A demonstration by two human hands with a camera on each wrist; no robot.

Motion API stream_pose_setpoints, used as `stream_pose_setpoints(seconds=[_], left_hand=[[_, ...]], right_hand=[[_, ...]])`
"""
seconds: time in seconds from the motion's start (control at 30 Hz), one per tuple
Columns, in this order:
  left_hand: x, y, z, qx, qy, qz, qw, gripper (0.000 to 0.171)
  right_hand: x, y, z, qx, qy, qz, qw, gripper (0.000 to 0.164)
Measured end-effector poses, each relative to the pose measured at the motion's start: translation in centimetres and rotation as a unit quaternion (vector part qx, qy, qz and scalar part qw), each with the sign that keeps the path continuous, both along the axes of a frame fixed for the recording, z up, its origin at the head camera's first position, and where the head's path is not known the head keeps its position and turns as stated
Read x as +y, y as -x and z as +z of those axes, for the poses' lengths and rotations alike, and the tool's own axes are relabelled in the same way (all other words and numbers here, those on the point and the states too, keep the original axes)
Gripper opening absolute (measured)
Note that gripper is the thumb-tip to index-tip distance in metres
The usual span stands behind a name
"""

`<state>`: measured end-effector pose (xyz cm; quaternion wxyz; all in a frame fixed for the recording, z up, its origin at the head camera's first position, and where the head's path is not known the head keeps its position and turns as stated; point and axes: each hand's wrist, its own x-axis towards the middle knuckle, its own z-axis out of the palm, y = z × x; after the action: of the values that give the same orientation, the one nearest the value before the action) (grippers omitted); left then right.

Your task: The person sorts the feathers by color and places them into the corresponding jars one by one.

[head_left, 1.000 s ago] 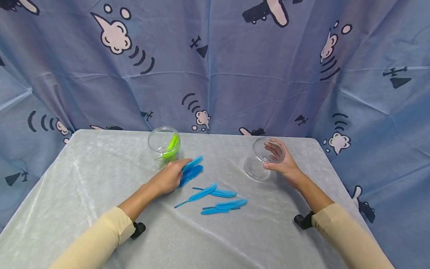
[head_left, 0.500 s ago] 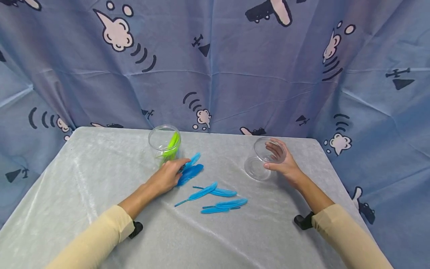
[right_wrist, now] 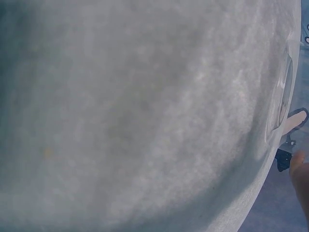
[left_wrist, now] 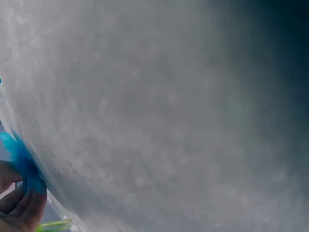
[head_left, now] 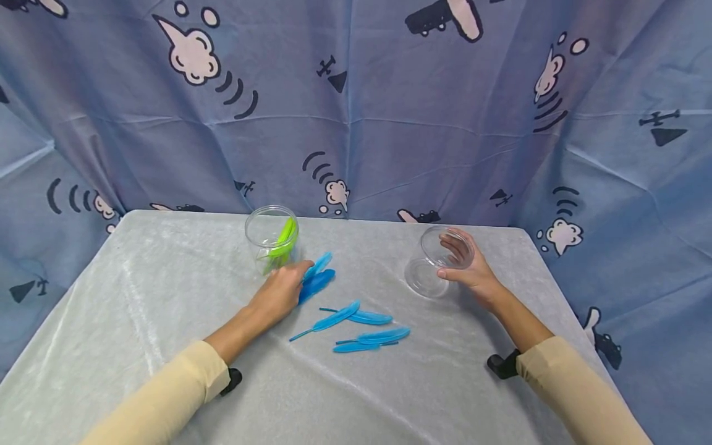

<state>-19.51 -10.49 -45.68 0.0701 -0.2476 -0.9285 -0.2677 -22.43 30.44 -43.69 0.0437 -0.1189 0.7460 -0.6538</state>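
Blue feathers (head_left: 316, 285) stick out past the fingertips of my left hand (head_left: 278, 292), which pinches at their near ends in the head view. The left wrist view also shows the fingers and thumb closed on a fluffy blue feather (left_wrist: 21, 157). On the right, my right hand (head_left: 479, 275) grips a clear plastic jar (head_left: 425, 262), thumb in front and fingers seen through its far side. That jar leans with its mouth toward the hand, and no feather shows inside. Several more blue feathers (head_left: 384, 337) lie on the tablecloth between the hands, some crossing each other.
Just behind my left hand, a second clear jar (head_left: 256, 250) stands upright with bright green feathers (head_left: 285, 240) in it. A pale grey cloth (head_left: 167, 272) covers the table. Beyond its back edge hangs a blue patterned curtain (head_left: 389, 154).
My left hand has shifted only slightly, its fingers working at the same blue feathers, which have tilted a little. The right hand and its jar stay put.
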Motion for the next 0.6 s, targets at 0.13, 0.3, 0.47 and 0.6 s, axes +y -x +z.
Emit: stream_pose_setpoints(seconds=[0.13, 0.3, 0.47, 0.6], left_hand=[[0.2, 0.1, -0.1, -0.012, -0.007, 0.0, 0.9999, 0.044], [0.1, 0.1, 0.0, -0.028, -0.038, -0.001, 0.9989, 0.041], [0.3, 0.2, 0.4, -0.023, -0.073, 0.006, 0.997, 0.041], [0.8, 0.4, 1.0, -0.025, -0.101, 0.011, 0.9945, 0.043]], right_hand=[[0.0, -0.1, 0.1, -0.004, 0.0, -0.006, 1.0, 0.093], [-0.2, 0.0, 0.2, -0.005, 0.002, -0.003, 1.0, 0.093], [-0.3, 0.0, 0.1, -0.006, 0.009, 0.001, 1.0, 0.093], [-0.2, 0.0, 0.1, -0.009, 0.008, -0.005, 1.0, 0.093]])
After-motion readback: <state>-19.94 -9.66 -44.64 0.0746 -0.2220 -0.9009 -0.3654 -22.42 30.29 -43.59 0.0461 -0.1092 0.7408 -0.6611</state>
